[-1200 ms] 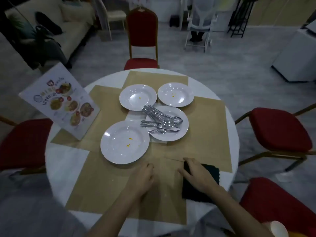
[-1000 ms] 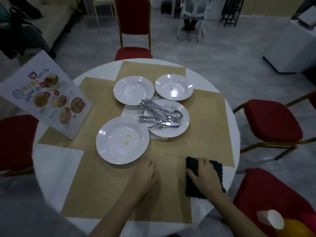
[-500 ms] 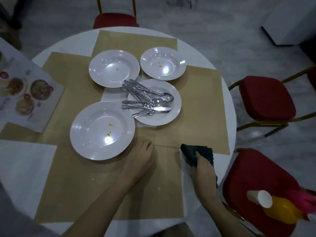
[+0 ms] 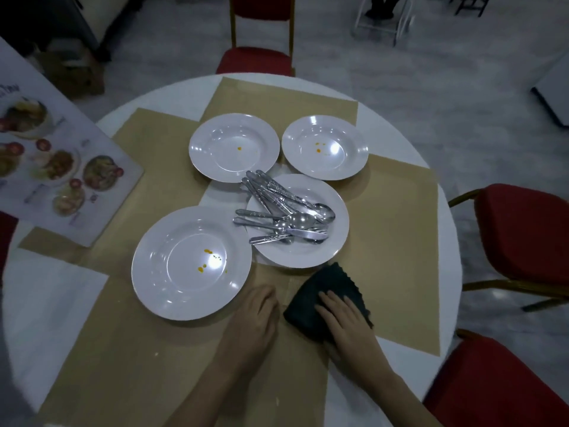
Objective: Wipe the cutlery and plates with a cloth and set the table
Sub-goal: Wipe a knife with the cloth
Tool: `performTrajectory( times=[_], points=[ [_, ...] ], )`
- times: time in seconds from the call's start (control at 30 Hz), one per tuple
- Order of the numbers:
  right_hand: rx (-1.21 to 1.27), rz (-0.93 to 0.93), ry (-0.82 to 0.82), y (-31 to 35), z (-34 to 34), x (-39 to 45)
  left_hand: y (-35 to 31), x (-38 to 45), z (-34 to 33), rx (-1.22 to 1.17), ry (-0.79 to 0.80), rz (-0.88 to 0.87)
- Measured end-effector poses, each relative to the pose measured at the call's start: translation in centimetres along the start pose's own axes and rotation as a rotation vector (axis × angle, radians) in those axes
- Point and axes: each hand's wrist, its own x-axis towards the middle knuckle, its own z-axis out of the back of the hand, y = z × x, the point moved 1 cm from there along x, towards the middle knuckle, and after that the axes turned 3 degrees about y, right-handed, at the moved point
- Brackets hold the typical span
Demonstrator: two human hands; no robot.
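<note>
Right hand [image 4: 346, 317] laid on dark cloth [image 4: 326, 298], fingers stretched over the top, thumb side hidden underneath, so grip on the fabric could not be told for certain; cloth bunched on a tan placemat [image 4: 397, 229], just below the cutlery plate [image 4: 335, 238] and nearly touching its rim; left hand [image 4: 255, 318] flat on the mat beside it, fingers relaxed, holding nothing, close to the near plate [image 4: 172, 288]. Spoons, forks and a knife piled as cutlery [image 4: 283, 214] across that middle plate, handles sticking out past its left edge; three other white plates spotted with orange: near one, far-left plate [image 4: 215, 134], far-right plate [image 4: 354, 140]. Menu card [image 4: 55, 167] at the left of the round table [image 4: 46, 303]; red chairs [image 4: 520, 232] around.
</note>
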Motion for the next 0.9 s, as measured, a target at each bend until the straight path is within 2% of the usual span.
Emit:
performTrajectory(
  times=[0.23,0.37,0.43,0.53,0.6,0.7,0.9],
  points=[
    [0.046,-0.045,-0.034,-0.1,-0.8,1.8,-0.8,1.4,1.2,0.008,-0.032,0.023],
    [0.203,-0.146,-0.195,-0.5,0.3,3.3,-2.0,4.3,4.1,0.130,-0.136,-0.085],
    [0.331,-0.202,-0.209,-0.6,1.2,3.7,-2.1,6.1,5.0,0.154,-0.168,-0.107],
    [0.451,-0.300,-0.190,-0.8,2.2,4.0,-0.6,9.5,5.4,0.213,-0.183,-0.037],
    [0.484,-0.294,-0.165,-1.0,2.5,4.3,0.8,11.9,5.6,0.279,-0.157,-0.008],
    [0.391,-0.216,-0.109,-1.0,2.2,4.6,1.9,14.2,5.8,0.360,-0.044,-0.010],
    [0.285,-0.230,-0.121,-1.0,1.2,5.1,1.8,15.0,5.7,0.552,0.059,0.038]
  ],
)
